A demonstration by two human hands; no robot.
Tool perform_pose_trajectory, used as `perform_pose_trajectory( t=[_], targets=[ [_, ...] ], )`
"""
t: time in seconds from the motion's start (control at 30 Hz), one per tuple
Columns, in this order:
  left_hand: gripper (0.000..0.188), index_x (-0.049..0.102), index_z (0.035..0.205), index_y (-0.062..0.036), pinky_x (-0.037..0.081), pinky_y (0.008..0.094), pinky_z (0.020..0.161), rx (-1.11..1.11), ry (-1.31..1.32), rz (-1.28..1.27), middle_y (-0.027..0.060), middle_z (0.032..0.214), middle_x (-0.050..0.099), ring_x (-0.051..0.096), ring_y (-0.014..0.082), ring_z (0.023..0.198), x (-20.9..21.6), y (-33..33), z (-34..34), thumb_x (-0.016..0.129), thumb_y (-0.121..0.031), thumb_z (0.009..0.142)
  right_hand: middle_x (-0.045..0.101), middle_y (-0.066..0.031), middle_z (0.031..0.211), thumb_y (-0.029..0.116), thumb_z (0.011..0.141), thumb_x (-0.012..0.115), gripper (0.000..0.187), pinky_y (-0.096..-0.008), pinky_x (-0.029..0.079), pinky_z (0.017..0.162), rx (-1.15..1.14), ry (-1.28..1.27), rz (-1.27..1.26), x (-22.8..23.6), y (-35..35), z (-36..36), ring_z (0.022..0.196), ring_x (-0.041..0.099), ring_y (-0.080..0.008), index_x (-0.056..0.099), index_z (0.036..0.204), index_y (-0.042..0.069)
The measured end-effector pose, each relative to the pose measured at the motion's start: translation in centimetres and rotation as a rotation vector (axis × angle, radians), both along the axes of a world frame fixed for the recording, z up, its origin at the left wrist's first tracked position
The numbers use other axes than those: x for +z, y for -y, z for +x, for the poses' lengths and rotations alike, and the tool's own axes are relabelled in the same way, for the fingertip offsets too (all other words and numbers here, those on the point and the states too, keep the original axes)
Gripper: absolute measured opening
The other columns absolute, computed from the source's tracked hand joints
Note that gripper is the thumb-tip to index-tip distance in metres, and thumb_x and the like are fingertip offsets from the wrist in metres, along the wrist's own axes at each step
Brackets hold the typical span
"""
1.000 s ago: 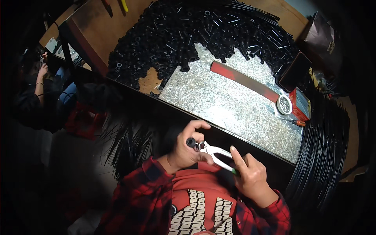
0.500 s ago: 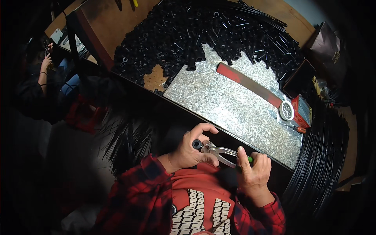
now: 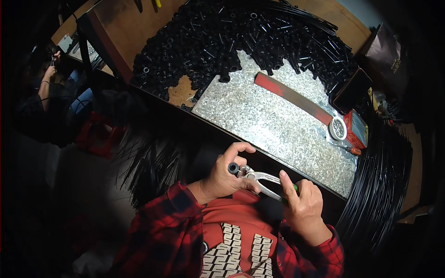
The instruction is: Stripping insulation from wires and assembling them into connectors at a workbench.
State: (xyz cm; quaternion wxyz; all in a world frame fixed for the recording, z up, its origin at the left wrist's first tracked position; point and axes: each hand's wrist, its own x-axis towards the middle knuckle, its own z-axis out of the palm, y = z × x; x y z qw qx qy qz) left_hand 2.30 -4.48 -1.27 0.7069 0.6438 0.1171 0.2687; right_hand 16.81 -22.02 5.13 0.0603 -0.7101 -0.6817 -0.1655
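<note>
At the far left, a co-worker's hand (image 3: 49, 72) is raised beside a small side surface, too dim to tell what it holds. Just right of that and lower stands a red stool (image 3: 99, 134), and next to it a spray of thin black rods (image 3: 150, 169) juts out below the edge of the worktop (image 3: 181, 92). A broad heap of short black tubes (image 3: 194, 51) covers the back of the worktop, bordering a grey speckled slab (image 3: 259, 123). In front of the slab, over the person's lap, the left hand (image 3: 222, 180) has its fingers curled round a black tubular piece (image 3: 233, 168), open end facing up, with the index finger arched above it. The head of a pair of pliers (image 3: 266, 177) meets this piece on its right side; the pliers' handles spread apart toward the right hand (image 3: 303, 204), whose fingers grasp them, a green grip showing near the thumb. Across the slab slants a red, worn flat bar (image 3: 292, 97), its right end near a white bowl (image 3: 338, 128) of small bits. Just beside the bowl are an orange-handled screwdriver (image 3: 354, 151) and a red box (image 3: 357, 129); farther right hangs a thick bundle of long black strands (image 3: 380, 180).
</note>
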Motion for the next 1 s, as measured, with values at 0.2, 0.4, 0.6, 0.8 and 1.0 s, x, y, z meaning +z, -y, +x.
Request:
perform_pose_trajectory(
  t=[0.2,0.4,0.6,0.8,1.0],
  targets=[
    [0.092,0.039,0.118,-0.0022,0.026,0.0174,0.049,0.02,-0.079,0.026,-0.0054,0.057,0.045,0.039,0.0007,0.055,-0.1,-0.2,-0.2,0.086,-0.045,0.051,0.044,-0.0072,0.07,0.001,0.069,0.066,0.06,-0.0338,0.037,0.05,-0.048,-0.227,-0.123,1.1,-0.2,-0.4,0.059,0.047,-0.0232,0.053,0.128,0.01],
    [0.1,0.038,0.119,-0.0019,0.024,0.0176,0.048,-0.036,-0.049,0.006,-0.007,0.055,0.039,0.036,0.0,0.051,-0.5,-0.8,-0.5,0.084,-0.051,0.045,0.045,-0.0066,0.076,0.004,0.07,0.068,0.057,-0.033,0.039,0.054,-0.036,-0.197,-0.069,2.4,0.3,-0.3,0.064,0.049,-0.0214,0.056,0.125,0.012],
    [0.087,0.039,0.118,-0.0017,0.026,0.0168,0.049,-0.136,-0.048,0.121,-0.0075,0.055,0.04,0.036,-0.0009,0.051,-0.4,-0.5,-0.7,0.09,-0.036,0.055,0.042,-0.006,0.069,0.003,0.07,0.066,0.057,-0.0303,0.036,0.046,0.005,-0.205,-0.128,2.3,1.6,-0.5,0.054,0.046,-0.0178,0.056,0.126,0.013],
    [0.059,0.038,0.117,-0.0012,0.033,0.0165,0.052,-0.081,0.003,0.122,-0.0021,0.066,0.052,0.042,0.0005,0.057,-0.3,0.2,0.2,0.075,-0.002,0.071,0.041,-0.0064,0.068,0.005,0.069,0.067,0.063,-0.0325,0.04,0.047,-0.023,-0.364,-0.188,1.7,1.5,-0.8,0.054,0.047,-0.0201,0.052,0.13,0.01],
    [0.061,0.038,0.117,-0.0065,0.042,0.0184,0.058,-0.004,0.073,0.064,0.0095,0.089,0.053,0.049,0.0067,0.067,0.1,1.0,0.5,0.071,0.008,0.068,0.052,-0.0136,0.075,0.018,0.078,0.069,0.062,-0.0414,0.047,0.056,-0.066,-0.752,-0.374,2.2,2.1,0.7,0.063,0.056,-0.0318,0.045,0.134,0.011]
  ],
)
